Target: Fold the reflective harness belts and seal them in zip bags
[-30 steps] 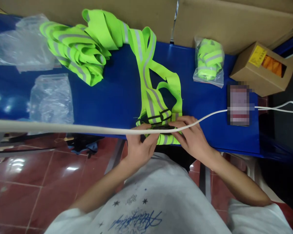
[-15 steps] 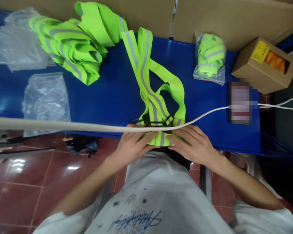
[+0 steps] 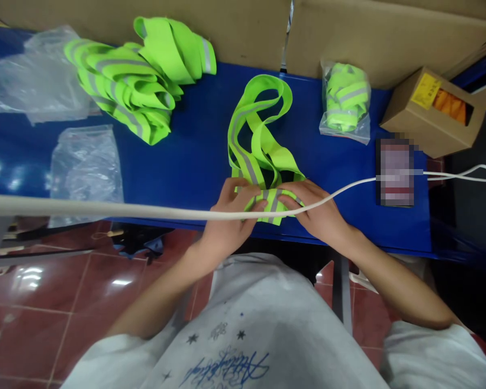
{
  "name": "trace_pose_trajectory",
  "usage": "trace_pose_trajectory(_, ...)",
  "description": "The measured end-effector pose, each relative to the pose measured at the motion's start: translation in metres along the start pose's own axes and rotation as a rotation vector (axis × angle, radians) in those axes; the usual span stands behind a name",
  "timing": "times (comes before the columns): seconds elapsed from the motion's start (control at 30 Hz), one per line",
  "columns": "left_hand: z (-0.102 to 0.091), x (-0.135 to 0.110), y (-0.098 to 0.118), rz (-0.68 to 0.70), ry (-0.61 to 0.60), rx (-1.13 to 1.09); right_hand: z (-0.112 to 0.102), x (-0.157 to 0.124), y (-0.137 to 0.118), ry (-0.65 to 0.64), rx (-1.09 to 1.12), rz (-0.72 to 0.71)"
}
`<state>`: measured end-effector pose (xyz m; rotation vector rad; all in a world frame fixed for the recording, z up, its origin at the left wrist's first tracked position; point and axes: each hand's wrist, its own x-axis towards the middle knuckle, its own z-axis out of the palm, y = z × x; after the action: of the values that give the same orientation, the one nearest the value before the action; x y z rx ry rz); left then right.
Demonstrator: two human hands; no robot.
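Between my hands is a folded section of a neon-yellow reflective strap harness point(image 3: 247, 159) with a grey stripe along its bands. My left hand point(image 3: 229, 219) grips the left end of the fold, thumb on the near side. On the right end, my right hand point(image 3: 318, 208) has its fingers closed round the same fold. Loose loops of the harness spread away from me over the blue table point(image 3: 194, 162). A white cable point(image 3: 178, 213) crosses the view in front of both hands and hides part of them.
A heap of similar neon straps point(image 3: 125, 81) lies at the back left beside clear plastic bags point(image 3: 85, 167). Back right are a bagged strap bundle point(image 3: 346, 100), a cardboard box point(image 3: 437, 119) with orange contents and a blurred-out rectangular item point(image 3: 396, 170). Cardboard point(image 3: 368, 43) lines the far edge.
Both hands have moved slightly away from me with the folded section. The harness's far bands have drawn in from the heap and now form rounded loops. The black buckle parts are no longer visible.
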<state>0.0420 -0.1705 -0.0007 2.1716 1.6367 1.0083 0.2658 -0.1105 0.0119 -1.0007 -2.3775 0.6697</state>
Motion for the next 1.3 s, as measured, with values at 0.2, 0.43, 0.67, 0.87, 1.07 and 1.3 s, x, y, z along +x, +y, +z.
trace_pose_trajectory(0.2,0.006,-0.003,-0.002,0.148,0.092,0.275,0.007,-0.008,-0.001,0.062,-0.221,0.013)
trace_pose_trajectory(0.43,0.0,-0.011,0.0,0.299,-0.109,0.289,-0.028,0.009,0.014,0.326,-0.095,-0.065)
trace_pose_trajectory(0.67,-0.008,-0.023,-0.007,0.431,-0.261,0.324,-0.022,0.105,0.06,0.056,-0.297,-0.233)
trace_pose_trajectory(0.87,-0.01,-0.024,-0.008,0.46,-0.262,0.269,-0.004,0.176,0.086,-0.063,-0.595,-0.054)
trace_pose_trajectory(1.07,-0.014,-0.022,-0.006,0.37,-0.236,0.275,-0.003,0.2,0.086,-0.045,-0.587,-0.044)
trace_pose_trajectory(1.3,-0.014,-0.025,-0.008,0.416,-0.287,0.264,-0.036,0.099,0.06,0.314,0.024,-0.165)
